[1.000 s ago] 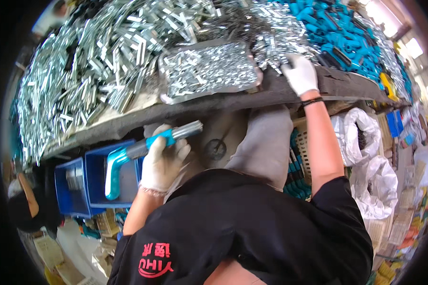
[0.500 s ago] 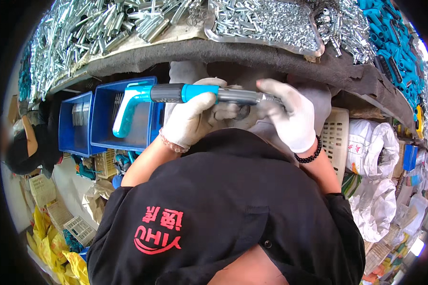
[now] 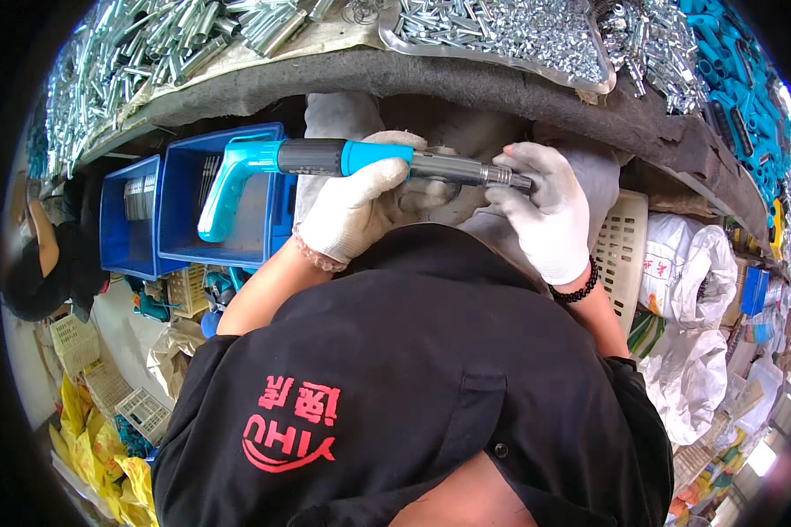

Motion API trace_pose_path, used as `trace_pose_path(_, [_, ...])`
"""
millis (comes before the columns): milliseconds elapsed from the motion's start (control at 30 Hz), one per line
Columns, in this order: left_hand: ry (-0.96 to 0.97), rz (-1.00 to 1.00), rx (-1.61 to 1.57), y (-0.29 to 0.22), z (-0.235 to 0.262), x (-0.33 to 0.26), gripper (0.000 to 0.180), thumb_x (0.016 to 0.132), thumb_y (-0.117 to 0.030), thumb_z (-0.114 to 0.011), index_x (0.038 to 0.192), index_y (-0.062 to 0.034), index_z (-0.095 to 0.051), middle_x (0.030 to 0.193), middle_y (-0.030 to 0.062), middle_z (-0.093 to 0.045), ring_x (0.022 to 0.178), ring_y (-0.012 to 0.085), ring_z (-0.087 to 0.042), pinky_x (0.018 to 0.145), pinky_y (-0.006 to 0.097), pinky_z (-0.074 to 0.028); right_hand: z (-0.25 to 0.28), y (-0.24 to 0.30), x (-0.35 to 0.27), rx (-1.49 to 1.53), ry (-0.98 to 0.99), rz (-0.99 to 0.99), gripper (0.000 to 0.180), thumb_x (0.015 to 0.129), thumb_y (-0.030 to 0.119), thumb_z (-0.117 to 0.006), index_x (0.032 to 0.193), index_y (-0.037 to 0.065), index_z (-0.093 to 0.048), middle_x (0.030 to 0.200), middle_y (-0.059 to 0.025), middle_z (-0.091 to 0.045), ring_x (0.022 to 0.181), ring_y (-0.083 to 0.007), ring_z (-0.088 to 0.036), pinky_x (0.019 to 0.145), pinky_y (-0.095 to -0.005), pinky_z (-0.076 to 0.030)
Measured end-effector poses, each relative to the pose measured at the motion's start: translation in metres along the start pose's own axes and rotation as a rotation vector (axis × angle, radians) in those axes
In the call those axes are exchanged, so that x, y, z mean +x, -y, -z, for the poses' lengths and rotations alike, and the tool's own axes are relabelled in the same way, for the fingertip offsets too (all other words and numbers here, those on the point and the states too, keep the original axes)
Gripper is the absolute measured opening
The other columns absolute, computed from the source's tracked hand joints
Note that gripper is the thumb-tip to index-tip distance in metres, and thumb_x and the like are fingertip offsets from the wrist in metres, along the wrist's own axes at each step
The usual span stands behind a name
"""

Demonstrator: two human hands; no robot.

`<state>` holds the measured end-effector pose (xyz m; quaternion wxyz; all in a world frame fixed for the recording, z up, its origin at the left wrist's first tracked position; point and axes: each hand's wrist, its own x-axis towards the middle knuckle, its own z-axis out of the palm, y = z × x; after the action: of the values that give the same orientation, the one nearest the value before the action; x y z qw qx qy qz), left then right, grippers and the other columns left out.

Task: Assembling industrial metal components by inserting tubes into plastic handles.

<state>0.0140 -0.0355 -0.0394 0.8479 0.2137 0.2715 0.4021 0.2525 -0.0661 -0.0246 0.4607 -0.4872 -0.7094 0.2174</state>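
Note:
A long nail gun (image 3: 312, 156) lies across in front of my chest, its teal handle bent down at the left. It has a black collar, a teal sleeve and a grey metal barrel (image 3: 448, 167). My left hand (image 3: 351, 198), in a white glove, is closed round the teal sleeve, thumb on the near side. At the barrel's right end, my white-gloved right hand (image 3: 540, 202) curls its fingers loosely about the ringed metal tip (image 3: 508, 178). Some of its fingers are hidden behind the palm.
Ahead, a cloth-edged bench (image 3: 325, 83) holds metal tubes (image 3: 193, 35), a tray of small metal parts (image 3: 501, 53) and teal parts (image 3: 729, 70). Blue bins (image 3: 215, 250) stand left; a cream plastic basket (image 3: 622, 255) and white sacks (image 3: 685, 281) sit right. Another person (image 3: 53, 255) is far left.
My right hand, blurred at the barrel end before, is now steadier, with the ringed tip showing between its fingers. The nail gun has shifted slightly left, its barrel end tilting down a little.

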Motion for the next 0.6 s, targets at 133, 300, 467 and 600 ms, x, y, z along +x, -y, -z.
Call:
trace_pose_path(133, [0.012,-0.019,0.056,0.008,-0.001,0.001,0.044,0.088,-0.025,-0.073,0.126,-0.0109,-0.056,0.131,0.0227,-0.062,0.096,0.0284,-0.072,0.087,0.052,-0.060,0.011,0.010,-0.004,0.184,0.124,-0.341,0.039,0.093,0.006,-0.065,0.131,0.004,-0.052,0.078,-0.0054,-0.068,0.059,-0.0115,-0.063,0.059,-0.0246,-0.051])
trace_pose_path(300, [0.039,-0.005,0.012,0.009,0.001,0.003,0.042,0.088,-0.025,-0.073,0.123,-0.0076,-0.057,0.128,0.0261,-0.062,0.094,0.0293,-0.072,0.085,0.046,-0.062,0.020,-0.004,-0.011,0.001,0.349,-0.345,0.031,0.099,0.025,-0.059,0.120,0.001,-0.059,0.089,-0.0098,-0.070,0.067,-0.0185,-0.067,0.062,-0.0311,-0.052])
trace_pose_path(467, [-0.054,-0.017,-0.008,0.011,0.003,0.005,0.042,0.090,-0.024,-0.071,0.125,-0.0074,-0.056,0.127,0.0247,-0.063,0.094,0.0283,-0.072,0.086,0.046,-0.061,-0.006,0.011,0.002,-0.056,0.011,-0.196,0.027,0.098,0.025,-0.056,0.092,0.001,-0.067,0.076,-0.0120,-0.065,0.063,-0.0227,-0.065,0.059,-0.0341,-0.049])
trace_pose_path(600, [-0.025,0.015,0.007,0.010,0.002,0.007,0.042,0.091,-0.022,-0.068,0.128,-0.0085,-0.054,0.128,0.0242,-0.063,0.094,0.0276,-0.072,0.087,0.047,-0.061,0.015,-0.011,-0.005,0.048,0.364,-0.652,0.026,0.090,0.014,-0.068,0.112,0.001,-0.062,0.098,-0.0111,-0.069,0.069,-0.0177,-0.066,0.061,-0.0319,-0.050])
